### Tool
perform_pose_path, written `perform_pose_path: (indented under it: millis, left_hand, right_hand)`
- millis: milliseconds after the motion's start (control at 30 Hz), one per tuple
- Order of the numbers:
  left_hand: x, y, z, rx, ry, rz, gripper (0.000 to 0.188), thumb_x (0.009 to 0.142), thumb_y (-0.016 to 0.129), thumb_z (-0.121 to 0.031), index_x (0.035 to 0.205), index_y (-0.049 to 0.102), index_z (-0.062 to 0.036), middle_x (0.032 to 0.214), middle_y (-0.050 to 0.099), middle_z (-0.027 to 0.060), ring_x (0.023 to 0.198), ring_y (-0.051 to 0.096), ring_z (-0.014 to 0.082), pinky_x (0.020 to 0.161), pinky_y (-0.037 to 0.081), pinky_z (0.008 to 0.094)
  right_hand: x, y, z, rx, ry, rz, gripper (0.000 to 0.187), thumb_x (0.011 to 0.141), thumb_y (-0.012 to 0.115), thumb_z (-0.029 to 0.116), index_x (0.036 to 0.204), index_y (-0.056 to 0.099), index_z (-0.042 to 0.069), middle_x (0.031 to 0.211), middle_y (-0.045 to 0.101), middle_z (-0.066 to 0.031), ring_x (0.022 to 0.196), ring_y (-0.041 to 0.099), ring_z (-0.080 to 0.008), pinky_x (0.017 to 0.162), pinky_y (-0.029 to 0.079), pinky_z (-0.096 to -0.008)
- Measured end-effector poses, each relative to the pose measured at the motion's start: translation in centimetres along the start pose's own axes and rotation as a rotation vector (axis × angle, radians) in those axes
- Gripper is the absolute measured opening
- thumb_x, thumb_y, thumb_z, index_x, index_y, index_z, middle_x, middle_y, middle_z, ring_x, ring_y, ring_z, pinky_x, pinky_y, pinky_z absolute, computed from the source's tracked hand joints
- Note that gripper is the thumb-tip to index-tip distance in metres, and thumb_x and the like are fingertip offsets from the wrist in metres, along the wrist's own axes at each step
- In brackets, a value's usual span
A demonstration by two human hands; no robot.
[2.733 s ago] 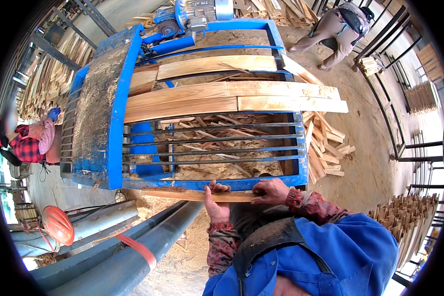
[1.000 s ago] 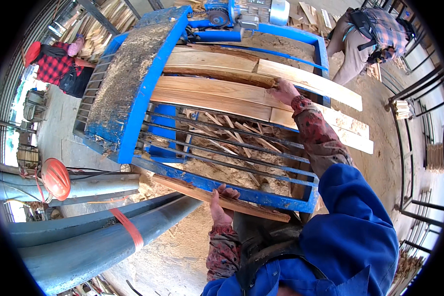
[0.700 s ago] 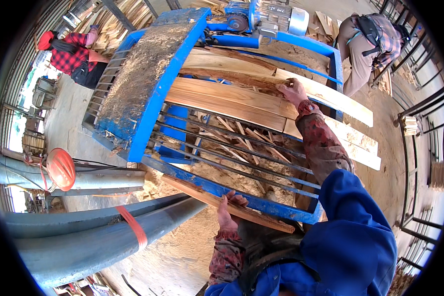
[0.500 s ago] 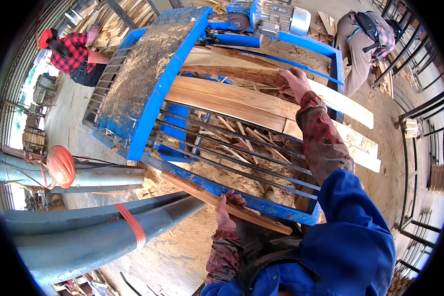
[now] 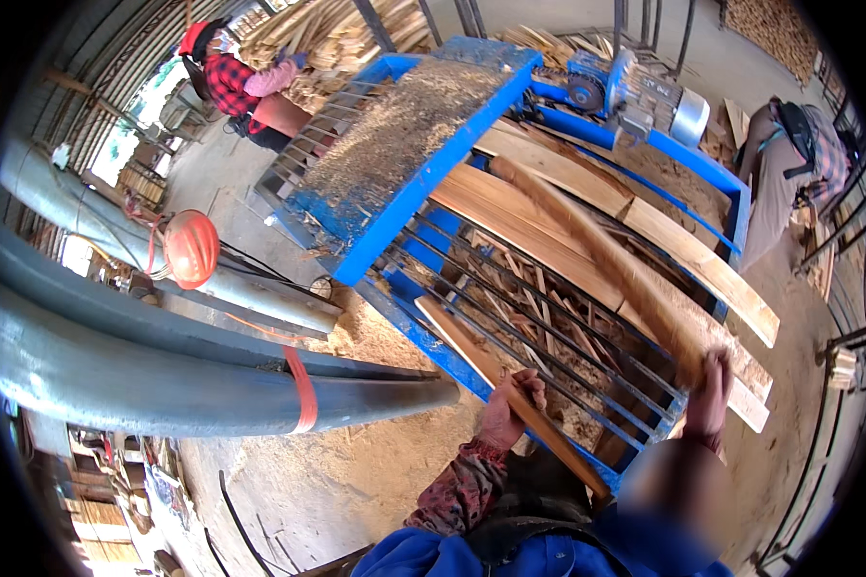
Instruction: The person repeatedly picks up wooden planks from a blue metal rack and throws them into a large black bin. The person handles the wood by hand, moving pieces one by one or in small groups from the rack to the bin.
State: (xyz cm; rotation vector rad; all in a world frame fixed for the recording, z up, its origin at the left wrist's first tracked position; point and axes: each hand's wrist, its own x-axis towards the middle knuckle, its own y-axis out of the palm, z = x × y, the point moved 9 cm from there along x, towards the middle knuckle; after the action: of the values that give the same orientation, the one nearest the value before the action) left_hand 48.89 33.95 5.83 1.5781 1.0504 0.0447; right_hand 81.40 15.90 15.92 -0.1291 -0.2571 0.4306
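Note:
My left hand is closed around a narrow wooden strip, which lies slanted over the near side rail of a blue machine frame. My right hand grips the near end of a long bark-edged board. That board rests diagonally across other sawn boards, including a wide brown board and a pale board. Beneath them run dark metal bars. The far ends of several boards reach toward the machine's sawdust-covered hood.
Offcuts lie below the bars. An electric motor sits at the far side. A large grey pipe and an orange hard hat are at left. One person stands beyond the hood; another bends at right.
My right hand has come back toward me, bringing the bark-edged board diagonally over the others. The strip in my left hand has swung inward over the rail. My view has turned.

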Motion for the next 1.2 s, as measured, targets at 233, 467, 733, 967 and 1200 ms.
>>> perform_pose_path:
  millis: [233,467,733,967,1200]
  left_hand:
    - [0.9,6.4,0.2,-0.083,0.067,0.455,0.066,0.091,0.055,-0.057,0.127,0.049,-0.0021,0.103,0.06,0.0104,0.091,0.057,0.0239,0.087,0.048,0.0385]
    - [0.9,8.8,0.2,-0.008,0.033,0.307,0.062,0.092,0.054,-0.056,0.126,0.055,-0.0041,0.119,0.06,0.0118,0.106,0.057,0.0249,0.096,0.046,0.0416]
    - [2.0,11.0,-2.0,-0.04,-0.014,0.379,0.078,0.085,0.056,-0.066,0.129,0.053,-0.0021,0.12,0.062,0.0122,0.113,0.058,0.0274,0.106,0.043,0.0482]
    - [3.8,12.1,-5.5,0.17,0.044,0.442,0.074,0.087,0.06,-0.06,0.13,0.05,-0.0006,0.101,0.062,0.0098,0.094,0.058,0.0242,0.088,0.048,0.0434]
    - [6.9,9.9,-9.4,0.131,0.069,0.307,0.047,0.093,0.06,-0.036,0.123,0.052,-0.0008,0.088,0.056,0.0069,0.084,0.055,0.0213,0.086,0.045,0.0416]
  right_hand:
    - [-11.0,3.0,4.7,0.523,0.495,0.218,0.01,0.089,0.057,0.013,0.09,0.051,0.006,0.079,0.047,0.0014,0.073,0.042,-0.0075,0.067,0.033,-0.0217]
    - [-15.0,4.2,3.8,0.488,0.589,0.416,0.009,0.091,0.059,0.011,0.093,0.052,0.006,0.079,0.052,0.002,0.07,0.044,-0.0057,0.063,0.036,-0.021]
    - [-15.7,5.9,4.5,0.334,0.544,0.546,0.023,0.09,0.069,0.018,0.097,0.053,0.003,0.088,0.06,-0.0029,0.079,0.055,-0.0092,0.073,0.047,-0.0259]
    - [-13.9,9.2,5.3,-0.086,0.347,0.819,0.021,0.087,0.073,0.02,0.095,0.064,0.004,0.071,0.068,-0.0092,0.066,0.065,-0.0148,0.062,0.051,-0.0297]
    - [-2.6,12.9,8.7,-0.397,-0.11,0.708,0.017,0.087,0.064,0.016,0.075,0.064,0.004,0.068,0.059,-0.0167,0.061,0.061,-0.0287,0.057,0.048,-0.0357]
